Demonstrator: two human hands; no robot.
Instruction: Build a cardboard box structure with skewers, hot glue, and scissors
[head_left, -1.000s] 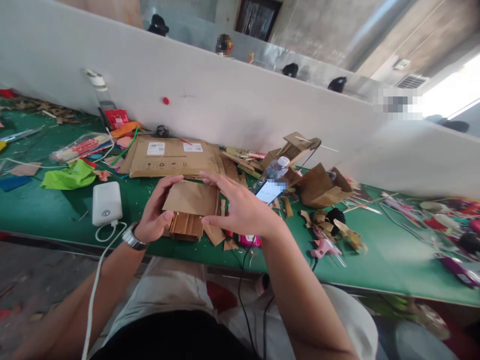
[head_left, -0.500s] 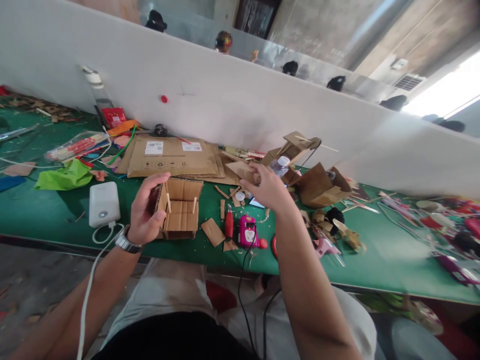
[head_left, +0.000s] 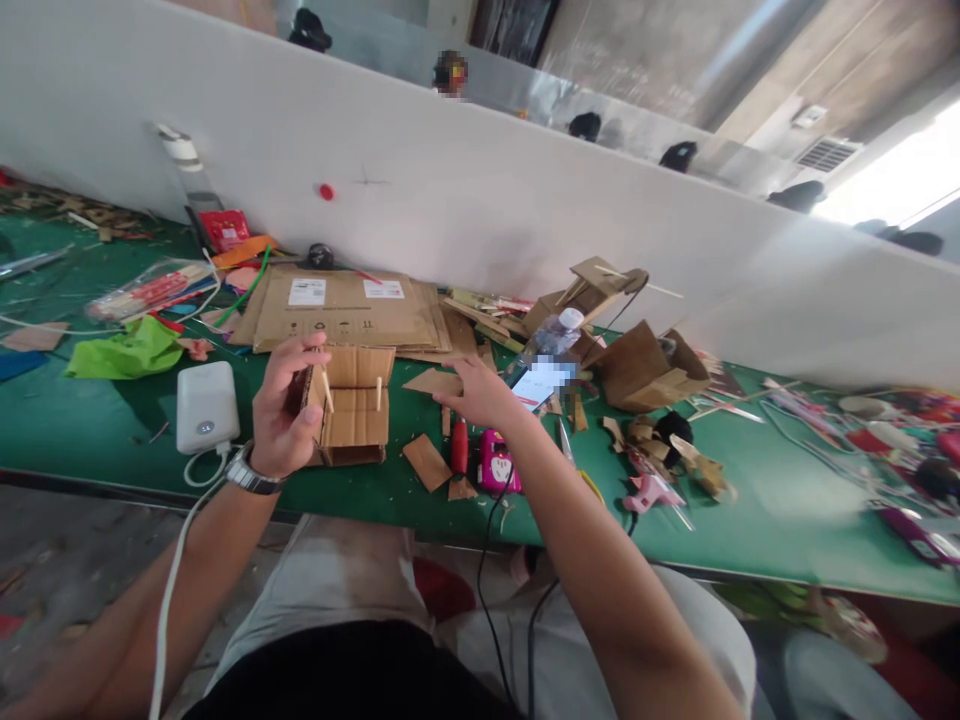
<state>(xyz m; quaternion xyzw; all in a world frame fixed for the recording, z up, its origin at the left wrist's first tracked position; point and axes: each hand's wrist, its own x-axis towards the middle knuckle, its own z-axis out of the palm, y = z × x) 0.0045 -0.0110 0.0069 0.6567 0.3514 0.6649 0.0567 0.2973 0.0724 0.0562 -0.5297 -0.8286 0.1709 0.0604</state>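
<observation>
My left hand (head_left: 282, 415) grips the left wall of a small open cardboard box (head_left: 356, 402), fingers behind it and thumb in front. Two wooden sticks stand up inside the box. A flat cardboard piece (head_left: 429, 381) is pinched in my right hand (head_left: 480, 392), just to the right of the box. Below that hand lie a red-handled utility knife (head_left: 459, 450), a magenta power socket (head_left: 495, 466) and a loose cardboard scrap (head_left: 426, 462). Beyond my right wrist lies a phone (head_left: 541, 382) with a lit screen.
A white power bank (head_left: 206, 408) with a cable sits left of the box. Flattened cardboard (head_left: 345, 310) lies behind. To the right are a plastic bottle (head_left: 559, 332), a cardboard container (head_left: 649, 370), scissors (head_left: 567, 442) and a pink glue gun (head_left: 651, 490). A white partition (head_left: 420, 200) stands behind.
My right hand has moved left and towards me with the cardboard piece, nearer the box. The phone and scissors are now more exposed. My left hand still holds the box, tilted slightly differently.
</observation>
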